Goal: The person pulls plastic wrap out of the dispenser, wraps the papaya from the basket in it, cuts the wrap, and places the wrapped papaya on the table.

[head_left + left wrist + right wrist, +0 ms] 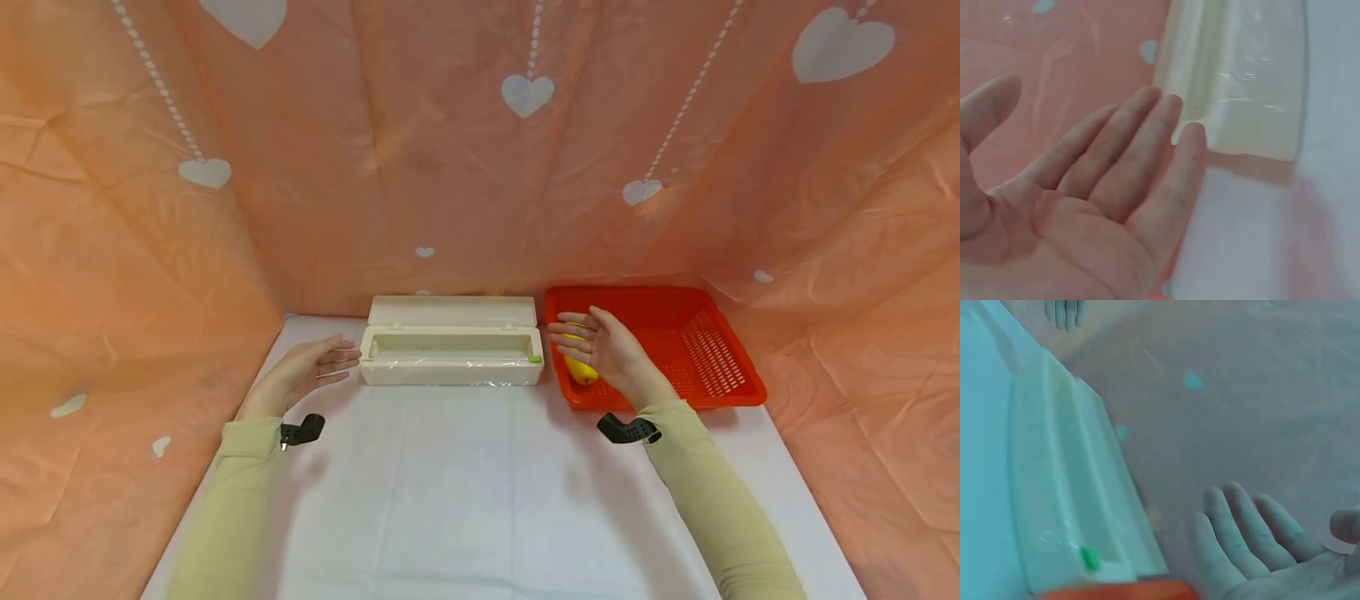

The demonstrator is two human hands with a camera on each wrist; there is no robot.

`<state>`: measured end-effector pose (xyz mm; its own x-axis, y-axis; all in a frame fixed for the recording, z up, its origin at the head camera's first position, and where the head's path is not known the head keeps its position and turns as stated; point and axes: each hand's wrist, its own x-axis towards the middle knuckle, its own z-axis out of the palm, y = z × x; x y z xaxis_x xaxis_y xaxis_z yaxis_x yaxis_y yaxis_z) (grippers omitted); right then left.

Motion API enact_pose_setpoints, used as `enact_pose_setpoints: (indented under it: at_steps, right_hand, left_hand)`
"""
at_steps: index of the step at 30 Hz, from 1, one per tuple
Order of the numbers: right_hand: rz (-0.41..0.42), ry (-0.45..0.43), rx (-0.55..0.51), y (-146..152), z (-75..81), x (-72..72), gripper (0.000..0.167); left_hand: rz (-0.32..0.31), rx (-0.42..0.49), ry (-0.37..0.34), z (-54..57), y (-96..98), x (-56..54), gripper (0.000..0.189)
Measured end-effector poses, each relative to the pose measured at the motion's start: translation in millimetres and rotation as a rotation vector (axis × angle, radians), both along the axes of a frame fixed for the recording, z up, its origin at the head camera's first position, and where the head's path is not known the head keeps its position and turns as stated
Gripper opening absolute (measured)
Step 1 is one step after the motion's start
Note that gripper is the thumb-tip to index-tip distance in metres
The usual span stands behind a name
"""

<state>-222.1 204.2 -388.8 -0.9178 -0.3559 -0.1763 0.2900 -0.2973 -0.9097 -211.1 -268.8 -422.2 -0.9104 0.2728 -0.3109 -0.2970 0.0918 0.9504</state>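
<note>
Left hand (303, 371): yours is open, palm turned inward, fingers straight and thumb spread; it holds nothing. Its fingertips point at the near end of the box; you cannot tell whether they touch.
Right hand (613, 348): open too, fingers extended toward the left and grasping nothing, raised over the left part of the basket.
Cream box (450, 374): it sits between your hands, toward the back of the table, a smooth, long, straight-sided case with a recessed trough.
Clear film (465, 362): glossy and wrinkled, it lies over the box's front edge and face.
Green tab (535, 359): small and bright, at the box's right end.
Lid (450, 311): raised along the far side.
Box axis: its length runs left to right before you; the film side faces you.
Yellow fruit (582, 373): smooth and rounded, partly hidden behind your fingers, inside the basket at its left.
Red basket (652, 307): plastic, with perforated walls, just right of the box.
Sleeves (712, 492): pale yellow-green.
White cloth (450, 500): covers the table.
Peach curtain (450, 183): patterned with pale hearts.
</note>
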Motion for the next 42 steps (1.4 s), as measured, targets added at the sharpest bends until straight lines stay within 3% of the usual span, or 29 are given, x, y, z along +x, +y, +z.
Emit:
enact_pose_setpoints:
  at_steps: [4, 7, 13, 16, 20, 25, 29, 34, 42]
  right_hand:
    - [0.077, 0.009, 0.005, -20.5, -18.0, 12.5, 0.06]
    - [0.135, -0.033, -0.003, -35.1, -31.2, 21.1, 0.061]
    - [0.164, -0.088, -0.014, -51.3, -61.0, 33.1, 0.06]
    - [0.149, -0.089, 0.009, -55.0, -80.2, 36.4, 0.058]
    - [0.102, -0.176, 0.026, -60.3, -109.8, 40.6, 0.059]
    - [-0.079, -0.203, 0.005, -62.0, -140.2, 42.7, 0.056]
    - [-0.221, -0.154, -0.046, -66.1, -147.3, 38.1, 0.047]
    - [-0.328, -0.144, -0.099, -71.3, -145.4, 29.3, 0.036]
    - [-0.286, -0.12, -0.092, -74.7, -145.1, 20.4, 0.031]
  left_hand:
    - [0.022, -0.007, -0.062, -22.9, -0.1, 5.6, 0.063]
    - [0.053, 0.019, -0.126, -37.6, 2.8, 8.8, 0.058]
    - [0.112, 0.094, -0.23, -57.0, 15.5, 10.9, 0.041]
    - [0.14, 0.153, -0.253, -62.8, 22.2, 10.1, 0.036]
    - [0.185, 0.226, -0.278, -70.0, 28.5, 8.2, 0.034]
    - [0.215, 0.266, -0.262, -76.3, 36.2, 4.8, 0.036]
    - [0.253, 0.285, -0.236, -77.8, 39.5, 3.3, 0.034]
    - [0.289, 0.342, -0.235, -81.4, 40.2, 0.9, 0.032]
    - [0.284, 0.354, -0.211, -83.9, 40.0, -3.6, 0.029]
